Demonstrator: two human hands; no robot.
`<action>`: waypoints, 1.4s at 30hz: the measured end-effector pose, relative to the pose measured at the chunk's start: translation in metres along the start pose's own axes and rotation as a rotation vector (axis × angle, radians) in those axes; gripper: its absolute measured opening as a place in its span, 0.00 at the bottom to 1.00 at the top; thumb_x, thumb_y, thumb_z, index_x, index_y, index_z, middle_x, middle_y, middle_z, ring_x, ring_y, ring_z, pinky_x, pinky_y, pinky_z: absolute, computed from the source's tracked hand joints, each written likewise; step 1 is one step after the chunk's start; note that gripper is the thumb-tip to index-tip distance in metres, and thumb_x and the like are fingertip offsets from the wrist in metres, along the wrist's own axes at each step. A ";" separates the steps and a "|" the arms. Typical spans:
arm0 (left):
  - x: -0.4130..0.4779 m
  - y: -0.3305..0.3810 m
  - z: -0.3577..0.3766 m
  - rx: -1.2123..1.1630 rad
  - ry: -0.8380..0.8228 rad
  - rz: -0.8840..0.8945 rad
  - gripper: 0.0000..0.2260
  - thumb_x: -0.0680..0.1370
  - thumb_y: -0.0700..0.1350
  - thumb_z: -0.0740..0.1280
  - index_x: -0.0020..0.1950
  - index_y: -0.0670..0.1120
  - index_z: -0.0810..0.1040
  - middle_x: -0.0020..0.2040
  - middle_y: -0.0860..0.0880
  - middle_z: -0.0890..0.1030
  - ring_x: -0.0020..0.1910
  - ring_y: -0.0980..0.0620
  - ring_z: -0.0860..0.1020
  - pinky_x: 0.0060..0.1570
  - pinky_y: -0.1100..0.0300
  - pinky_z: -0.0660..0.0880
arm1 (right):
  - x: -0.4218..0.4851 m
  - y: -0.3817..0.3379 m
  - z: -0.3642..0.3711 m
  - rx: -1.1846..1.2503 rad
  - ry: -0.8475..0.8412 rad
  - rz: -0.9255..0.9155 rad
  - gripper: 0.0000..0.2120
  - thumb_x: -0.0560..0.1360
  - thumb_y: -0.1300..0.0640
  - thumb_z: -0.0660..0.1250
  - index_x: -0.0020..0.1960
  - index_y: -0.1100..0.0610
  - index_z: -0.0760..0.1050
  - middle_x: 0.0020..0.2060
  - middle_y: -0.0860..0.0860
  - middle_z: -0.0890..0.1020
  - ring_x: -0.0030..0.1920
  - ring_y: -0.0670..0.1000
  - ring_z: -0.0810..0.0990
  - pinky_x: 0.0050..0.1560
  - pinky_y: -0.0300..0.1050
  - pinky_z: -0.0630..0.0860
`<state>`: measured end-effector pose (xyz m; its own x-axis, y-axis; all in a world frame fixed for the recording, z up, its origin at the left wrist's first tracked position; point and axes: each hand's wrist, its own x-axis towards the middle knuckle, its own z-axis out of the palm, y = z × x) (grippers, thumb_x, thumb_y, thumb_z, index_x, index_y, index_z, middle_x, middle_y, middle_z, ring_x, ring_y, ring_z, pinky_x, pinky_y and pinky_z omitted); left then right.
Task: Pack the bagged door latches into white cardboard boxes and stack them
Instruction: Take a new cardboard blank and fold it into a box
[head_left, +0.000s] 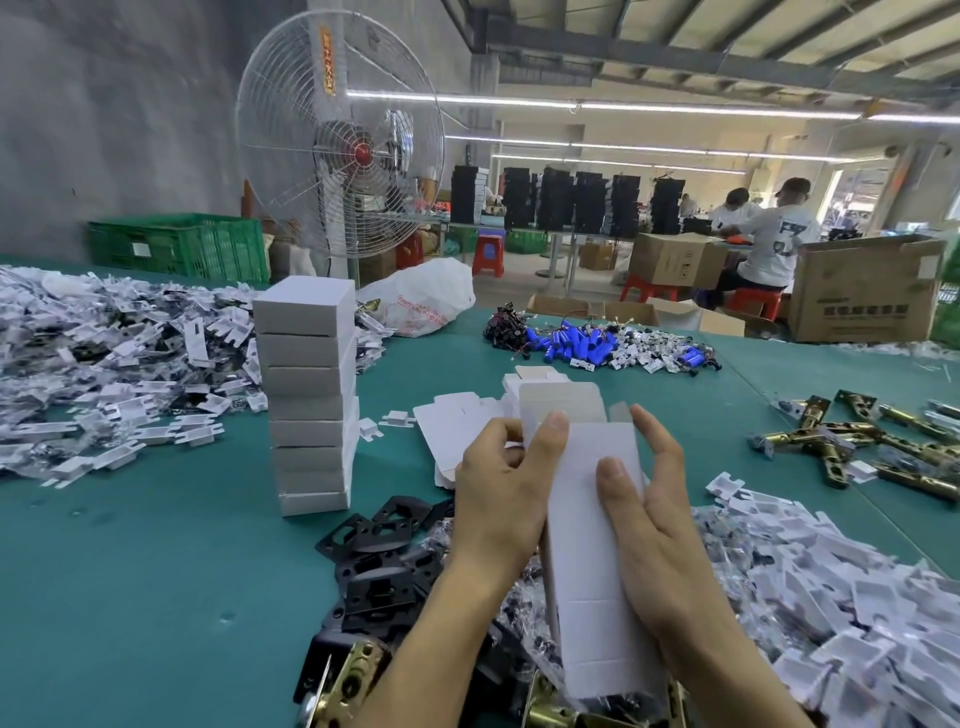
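Both hands are occupied with 1 white rectangular cardboard box (582, 571), held above the near edge of the green-covered table (156, 571). The left hand (498, 499) grips the box's left edge near its far end, thumb across the front face and fingers curled behind. The right hand (654, 525) grips the right side, thumb pressed on the face and fingers along the edge. The box's long axis runs away from the person, leaning slightly left. Its far end is open with the tuck flap (561, 405) raised, and its near end sits low between the wrists. No latch is visible inside it. The brass door latches (852, 441) lie to the right on the table, well apart from both hands, so the right hand is the nearer. More brass hardware (353, 686) lies at the lower frame edge beside the left forearm; whether it is bagged cannot be told. Assessment: the box is being erected, and filling would go through the far open end, along that axis. The stack of closed white boxes (311, 400) stands upright to the left, nearer the left hand. Flat white box blanks (457, 431) lie just beyond the hands.
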<state>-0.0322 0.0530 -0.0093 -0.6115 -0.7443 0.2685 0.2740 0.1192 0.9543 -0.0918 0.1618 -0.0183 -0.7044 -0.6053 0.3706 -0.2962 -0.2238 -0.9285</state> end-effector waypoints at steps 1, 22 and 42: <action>0.000 0.000 0.000 0.029 -0.006 0.006 0.18 0.72 0.61 0.71 0.46 0.46 0.78 0.37 0.47 0.85 0.35 0.50 0.80 0.39 0.51 0.77 | 0.000 0.000 0.000 -0.032 0.011 -0.011 0.21 0.72 0.40 0.61 0.62 0.23 0.62 0.55 0.43 0.83 0.47 0.50 0.85 0.42 0.48 0.83; -0.009 -0.004 0.004 -0.096 -0.227 0.176 0.21 0.75 0.55 0.69 0.61 0.68 0.62 0.51 0.51 0.85 0.46 0.51 0.85 0.42 0.58 0.81 | 0.003 -0.015 -0.018 -0.016 -0.086 -0.048 0.17 0.75 0.44 0.59 0.64 0.39 0.70 0.49 0.42 0.85 0.46 0.45 0.85 0.39 0.38 0.80; -0.008 -0.005 0.003 0.066 -0.141 0.319 0.13 0.76 0.65 0.62 0.44 0.57 0.70 0.29 0.53 0.71 0.27 0.55 0.67 0.26 0.52 0.65 | 0.002 -0.021 -0.032 0.062 -0.251 -0.023 0.04 0.75 0.46 0.67 0.47 0.44 0.73 0.37 0.50 0.84 0.35 0.46 0.81 0.33 0.38 0.77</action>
<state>-0.0308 0.0604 -0.0155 -0.6009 -0.5650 0.5653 0.4220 0.3764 0.8248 -0.1075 0.1893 0.0028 -0.5137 -0.7682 0.3821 -0.2646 -0.2818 -0.9223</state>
